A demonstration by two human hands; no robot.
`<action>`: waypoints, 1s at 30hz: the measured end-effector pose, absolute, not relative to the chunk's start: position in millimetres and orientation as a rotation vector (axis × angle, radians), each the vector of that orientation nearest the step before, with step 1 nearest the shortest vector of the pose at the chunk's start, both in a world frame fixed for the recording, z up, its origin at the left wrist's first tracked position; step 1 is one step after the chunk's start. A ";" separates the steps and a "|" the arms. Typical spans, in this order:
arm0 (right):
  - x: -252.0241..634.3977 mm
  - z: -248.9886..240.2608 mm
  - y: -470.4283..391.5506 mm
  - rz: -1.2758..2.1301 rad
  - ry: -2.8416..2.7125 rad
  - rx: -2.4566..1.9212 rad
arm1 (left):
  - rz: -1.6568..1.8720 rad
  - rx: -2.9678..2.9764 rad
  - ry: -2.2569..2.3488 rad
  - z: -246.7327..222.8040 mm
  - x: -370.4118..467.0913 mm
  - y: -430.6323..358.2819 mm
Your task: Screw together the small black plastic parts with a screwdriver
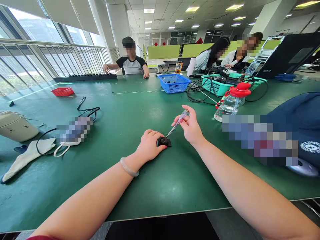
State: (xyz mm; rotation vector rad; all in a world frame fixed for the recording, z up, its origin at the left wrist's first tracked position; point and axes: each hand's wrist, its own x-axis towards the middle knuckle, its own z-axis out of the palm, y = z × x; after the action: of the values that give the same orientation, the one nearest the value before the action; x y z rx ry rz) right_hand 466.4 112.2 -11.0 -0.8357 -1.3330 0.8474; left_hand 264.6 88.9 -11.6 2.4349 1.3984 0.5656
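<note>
On the green table (160, 186), a small black block-like part (164, 141) with a flat base sits in front of me. My left hand (150, 144) is closed around its left side, thumb at the near edge and fingers over the far side. A screwdriver (178, 122) with a clear handle is pinched in the fingers of my right hand (190, 126). It slants down to the left, and its tip meets the top of the black part. Whether the tip sits in a screw is too small to tell.
A red-lidded bottle (231, 100), teal basket (217, 87) of cables and blue basket (175, 83) stand ahead and right. A red tray (62, 91), glove (30, 156) and beige container (16, 126) lie left. A person (131, 61) sits across the table.
</note>
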 end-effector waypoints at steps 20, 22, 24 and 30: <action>469.8 -23.5 120.6 0.904 -1.184 -0.982 | 0.569 2.419 1.407 -10.1 264.8 87.9; 471.8 -23.5 121.4 0.898 -1.182 -0.962 | 0.575 2.422 1.402 -10.8 264.7 88.4; 473.2 -23.2 121.8 0.879 -1.185 -0.947 | 0.579 2.425 1.398 -11.4 264.5 88.9; 470.1 -18.9 116.6 0.846 -1.150 -0.890 | 0.565 2.408 1.407 -10.5 264.8 89.1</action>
State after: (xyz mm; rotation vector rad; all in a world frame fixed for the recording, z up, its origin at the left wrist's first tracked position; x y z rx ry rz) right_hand 470.1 116.6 -18.9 -0.8901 -1.1505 0.8462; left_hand 264.8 89.1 -10.5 2.4077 1.4075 0.5652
